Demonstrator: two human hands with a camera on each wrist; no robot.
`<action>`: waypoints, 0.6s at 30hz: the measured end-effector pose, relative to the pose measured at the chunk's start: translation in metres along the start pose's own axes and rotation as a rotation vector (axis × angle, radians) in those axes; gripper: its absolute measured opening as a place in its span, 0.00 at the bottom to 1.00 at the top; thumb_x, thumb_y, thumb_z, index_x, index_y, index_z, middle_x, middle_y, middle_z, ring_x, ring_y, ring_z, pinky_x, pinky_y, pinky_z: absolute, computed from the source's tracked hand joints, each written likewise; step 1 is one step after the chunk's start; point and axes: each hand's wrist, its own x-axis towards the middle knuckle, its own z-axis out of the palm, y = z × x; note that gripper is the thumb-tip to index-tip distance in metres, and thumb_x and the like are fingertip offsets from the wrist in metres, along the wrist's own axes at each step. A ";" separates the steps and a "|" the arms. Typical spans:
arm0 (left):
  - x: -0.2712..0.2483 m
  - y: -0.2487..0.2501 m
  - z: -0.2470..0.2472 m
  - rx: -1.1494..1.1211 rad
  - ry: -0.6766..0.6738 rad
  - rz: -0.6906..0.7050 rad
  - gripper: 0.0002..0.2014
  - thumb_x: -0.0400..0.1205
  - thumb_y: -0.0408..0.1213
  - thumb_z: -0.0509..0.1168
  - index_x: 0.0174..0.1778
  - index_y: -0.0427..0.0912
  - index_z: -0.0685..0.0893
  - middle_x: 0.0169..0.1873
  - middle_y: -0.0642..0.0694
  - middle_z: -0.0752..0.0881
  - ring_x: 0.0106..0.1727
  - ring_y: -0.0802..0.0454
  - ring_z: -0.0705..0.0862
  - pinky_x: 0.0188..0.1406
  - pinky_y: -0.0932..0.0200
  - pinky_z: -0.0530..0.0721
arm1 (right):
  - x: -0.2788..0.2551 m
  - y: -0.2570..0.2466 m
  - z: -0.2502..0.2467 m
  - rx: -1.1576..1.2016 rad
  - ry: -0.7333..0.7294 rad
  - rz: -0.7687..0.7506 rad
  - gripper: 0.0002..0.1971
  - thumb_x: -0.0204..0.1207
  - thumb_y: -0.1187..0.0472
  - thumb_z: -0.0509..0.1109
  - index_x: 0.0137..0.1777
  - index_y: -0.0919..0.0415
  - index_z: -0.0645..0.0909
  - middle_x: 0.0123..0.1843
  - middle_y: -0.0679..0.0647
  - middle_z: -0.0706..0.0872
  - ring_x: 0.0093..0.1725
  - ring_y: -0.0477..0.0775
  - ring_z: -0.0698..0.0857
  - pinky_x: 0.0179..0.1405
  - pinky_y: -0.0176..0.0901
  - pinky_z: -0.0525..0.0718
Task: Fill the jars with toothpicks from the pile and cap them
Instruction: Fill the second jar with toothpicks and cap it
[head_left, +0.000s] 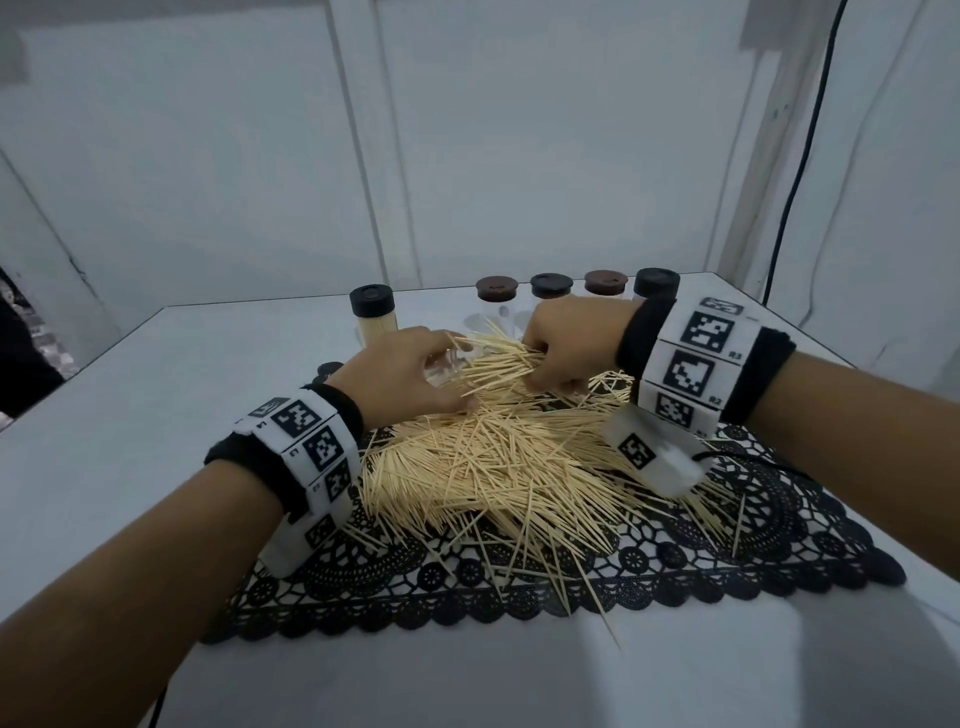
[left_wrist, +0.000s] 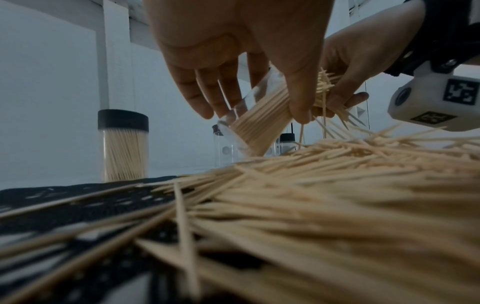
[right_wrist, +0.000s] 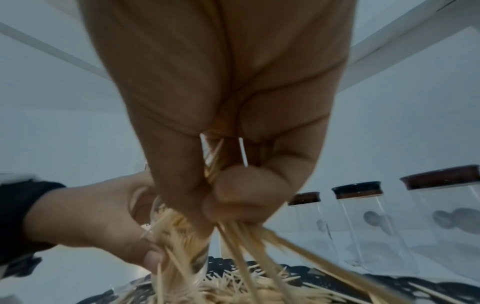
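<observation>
Your toothpick pile (head_left: 498, 467) is lying on the lace mat (head_left: 727, 561), which is sitting on the table (head_left: 130, 415). Behind it, 4 capped jars (head_left: 550, 293) are standing in a row, with 1 filled jar (head_left: 372, 314) standing to their left.

Bare forearms. Each wrist: black fabric band (head_left: 759, 375), white segmented blocks with black square-code markers (head_left: 321, 448), white camera housing (head_left: 655, 457), thin black cable (head_left: 748, 460).
</observation>
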 end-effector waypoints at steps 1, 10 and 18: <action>0.000 0.001 0.000 -0.001 -0.001 0.009 0.19 0.70 0.51 0.76 0.40 0.55 0.69 0.34 0.58 0.74 0.35 0.61 0.71 0.31 0.72 0.66 | 0.000 -0.001 0.001 0.009 0.014 -0.003 0.12 0.73 0.62 0.69 0.29 0.62 0.76 0.22 0.48 0.82 0.20 0.42 0.80 0.29 0.33 0.77; 0.000 0.000 0.000 -0.014 -0.011 0.014 0.17 0.70 0.50 0.76 0.41 0.52 0.72 0.36 0.55 0.75 0.38 0.58 0.73 0.32 0.75 0.67 | -0.005 -0.007 0.016 0.099 0.311 -0.084 0.17 0.74 0.59 0.69 0.27 0.51 0.68 0.24 0.45 0.75 0.24 0.41 0.74 0.20 0.28 0.68; 0.002 -0.002 0.001 -0.030 -0.019 0.012 0.19 0.70 0.50 0.76 0.33 0.57 0.68 0.34 0.56 0.75 0.35 0.62 0.72 0.30 0.71 0.64 | -0.005 -0.012 0.032 0.403 0.486 -0.108 0.11 0.72 0.64 0.71 0.55 0.61 0.82 0.35 0.42 0.81 0.31 0.40 0.75 0.31 0.25 0.71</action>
